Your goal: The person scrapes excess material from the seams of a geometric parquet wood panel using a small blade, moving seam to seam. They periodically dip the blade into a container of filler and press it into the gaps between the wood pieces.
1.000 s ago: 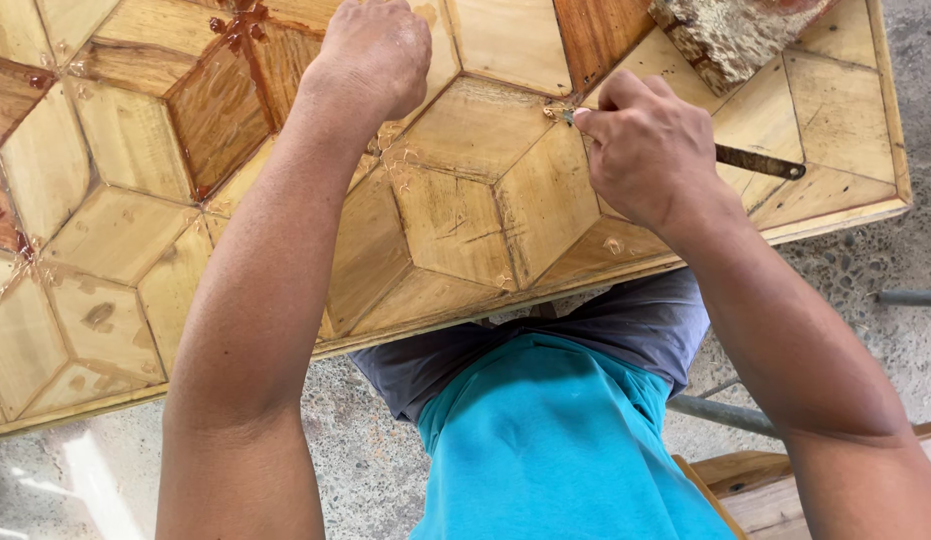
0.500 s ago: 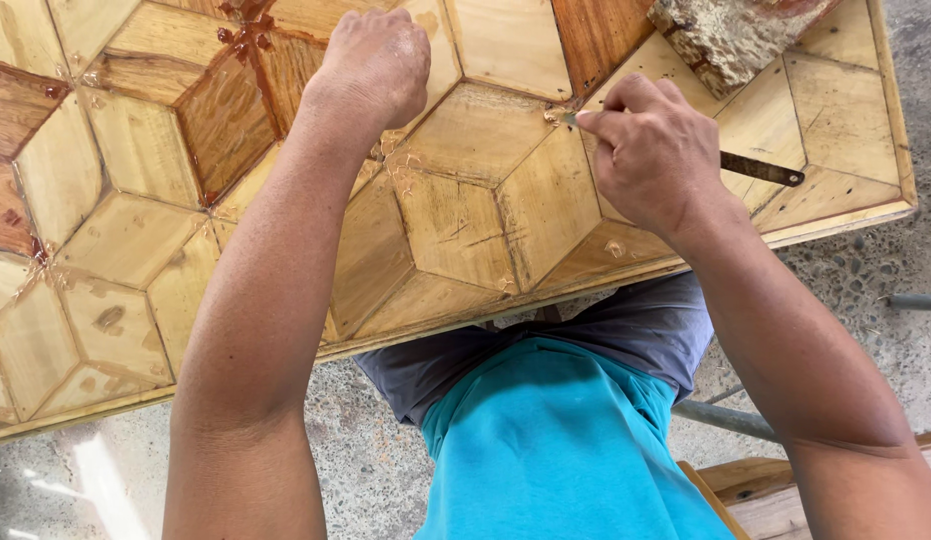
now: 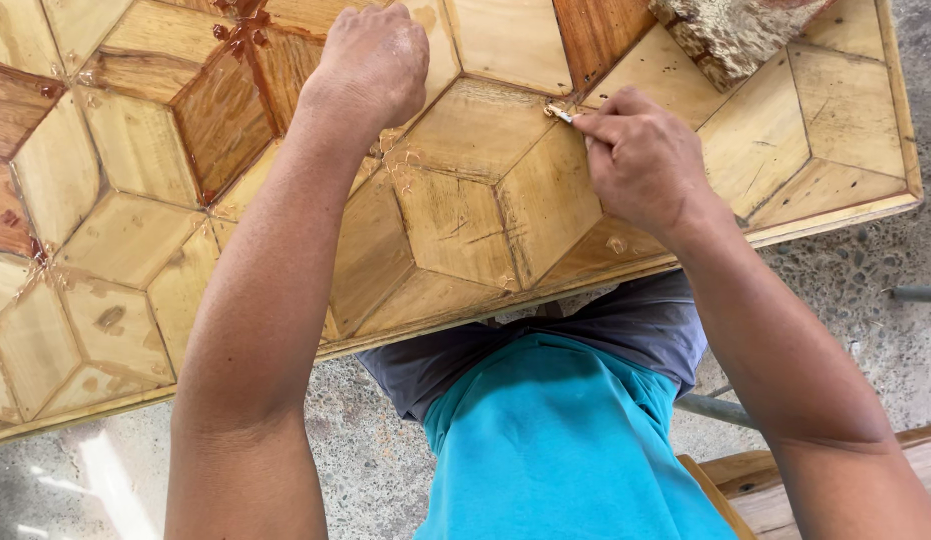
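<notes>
A wooden panel (image 3: 465, 215) inlaid with hexagon and diamond pieces lies in front of me. My right hand (image 3: 645, 165) grips a thin metal tool (image 3: 558, 113), whose tip rests on a seam between two light pieces near the top middle. My left hand (image 3: 370, 65) is a closed fist pressed knuckles-down on the panel, left of the tool. Whether it holds anything is hidden. Reddish-brown filler (image 3: 240, 30) marks seams near the left hand.
A rough chunk of bark-covered wood (image 3: 730, 30) sits on the panel's top right. Below the panel's near edge are concrete floor (image 3: 865, 300), a metal pipe (image 3: 915, 293) at the right, and wooden planks (image 3: 745, 470) at the bottom right.
My right hand has turned slightly, and the tool's dark end that stuck out to its right no longer shows. The left fist stays pressed in place.
</notes>
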A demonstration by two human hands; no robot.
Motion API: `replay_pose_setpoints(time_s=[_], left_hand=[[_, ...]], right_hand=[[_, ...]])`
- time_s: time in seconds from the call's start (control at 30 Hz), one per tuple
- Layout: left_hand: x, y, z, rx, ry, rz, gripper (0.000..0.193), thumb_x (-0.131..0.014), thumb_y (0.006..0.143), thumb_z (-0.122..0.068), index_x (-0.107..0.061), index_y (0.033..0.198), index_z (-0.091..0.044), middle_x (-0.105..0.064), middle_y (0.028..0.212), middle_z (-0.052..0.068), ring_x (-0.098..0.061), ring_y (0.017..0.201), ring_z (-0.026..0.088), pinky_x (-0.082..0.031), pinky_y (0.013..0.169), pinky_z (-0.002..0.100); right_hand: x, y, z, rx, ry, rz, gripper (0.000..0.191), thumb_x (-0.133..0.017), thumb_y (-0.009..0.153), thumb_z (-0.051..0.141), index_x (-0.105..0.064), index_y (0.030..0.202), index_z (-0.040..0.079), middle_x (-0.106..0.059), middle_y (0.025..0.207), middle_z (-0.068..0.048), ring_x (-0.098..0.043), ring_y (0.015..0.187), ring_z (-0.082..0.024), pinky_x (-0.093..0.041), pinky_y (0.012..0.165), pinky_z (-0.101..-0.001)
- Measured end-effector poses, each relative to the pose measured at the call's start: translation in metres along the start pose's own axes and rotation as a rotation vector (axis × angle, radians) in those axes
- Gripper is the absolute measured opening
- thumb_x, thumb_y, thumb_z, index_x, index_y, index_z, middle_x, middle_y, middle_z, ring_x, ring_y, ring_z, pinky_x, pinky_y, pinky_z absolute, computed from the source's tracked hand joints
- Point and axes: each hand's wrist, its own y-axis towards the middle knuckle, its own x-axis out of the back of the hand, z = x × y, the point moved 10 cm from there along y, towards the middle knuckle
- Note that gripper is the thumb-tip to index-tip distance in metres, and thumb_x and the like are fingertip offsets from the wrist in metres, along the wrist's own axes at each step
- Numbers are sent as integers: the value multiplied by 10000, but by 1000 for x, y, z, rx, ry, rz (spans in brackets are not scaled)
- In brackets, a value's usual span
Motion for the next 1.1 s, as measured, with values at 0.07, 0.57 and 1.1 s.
replay_pose_setpoints(time_s=[0.07, 0.57, 1.1], left_hand=[[-2, 0, 0, -6, 2, 16, 159, -611, 952, -53, -758, 1013, -39, -650, 1143, 132, -622, 1089, 263, -471, 1000, 442], [0, 1, 1, -3, -20, -20, 161, -636, 926, -75, -749, 1036, -43, -639, 1157, 133, -616, 1086, 266, -459, 998, 438], [-5, 3, 2, 4, -5, -10, 170, -632, 932, -59, -742, 1060, -32, -632, 1160, 130, -608, 1097, 262, -454, 1016, 436]], right_hand=[[5, -1, 10, 88, -117, -71, 249, -593, 1014, 142, -806, 1140, 116, -710, 1120, -66, -692, 1021, -256, -553, 886, -407], [11, -5, -2, 54, 18, -87, 257, -580, 1008, 101, -817, 1107, 115, -739, 1070, -66, -720, 902, -223, -587, 804, -369], [38, -26, -18, 78, 141, -149, 210, -637, 1009, 73, -804, 1137, 84, -726, 1029, -118, -708, 857, -247, -570, 762, -340]])
